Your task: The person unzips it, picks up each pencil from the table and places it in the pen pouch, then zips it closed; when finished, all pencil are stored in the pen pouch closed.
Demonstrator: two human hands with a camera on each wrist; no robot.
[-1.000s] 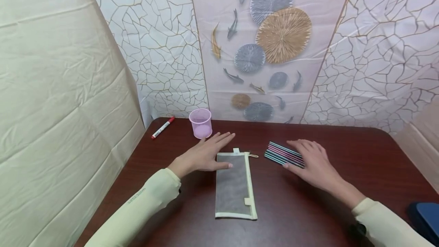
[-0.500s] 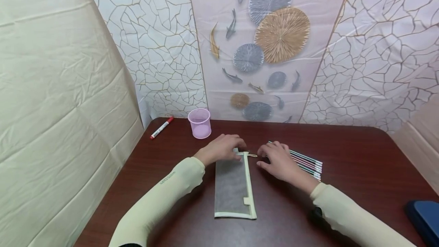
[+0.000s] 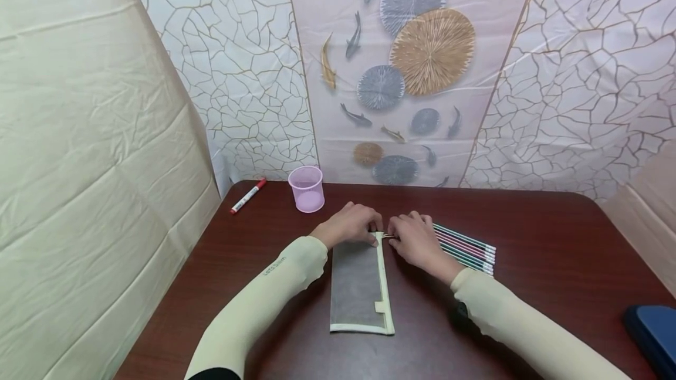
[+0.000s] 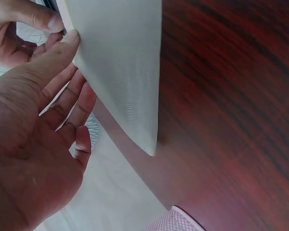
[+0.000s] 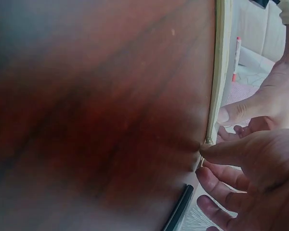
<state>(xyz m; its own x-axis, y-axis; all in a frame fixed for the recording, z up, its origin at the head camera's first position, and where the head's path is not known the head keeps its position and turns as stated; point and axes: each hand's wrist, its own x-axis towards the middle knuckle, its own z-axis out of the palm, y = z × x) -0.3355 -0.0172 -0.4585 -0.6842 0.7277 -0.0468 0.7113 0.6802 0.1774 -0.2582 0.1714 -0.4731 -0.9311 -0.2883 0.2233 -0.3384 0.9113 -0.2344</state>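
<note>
A grey mesh pouch with a cream zipper edge lies on the table in the head view. My left hand pinches its top corner between thumb and fingers; the left wrist view shows the thumb on the pouch beside the cream edge. My right hand pinches the small loop at the zipper's top end, and in the right wrist view the thumb and fingertips of that hand meet at the end of the cream zipper. Several striped pencils lie beside the right hand, partly hidden by it.
A lilac mesh cup stands at the back of the brown table. Left of it lies a white marker with red ends. At the right edge is a dark blue object, cut off by the frame.
Both hands have moved to the pouch's top corner; the right hand came leftward from over the pencils. The left hand's spread fingers have closed on the corner, and the right hand has taken hold of the loop.
</note>
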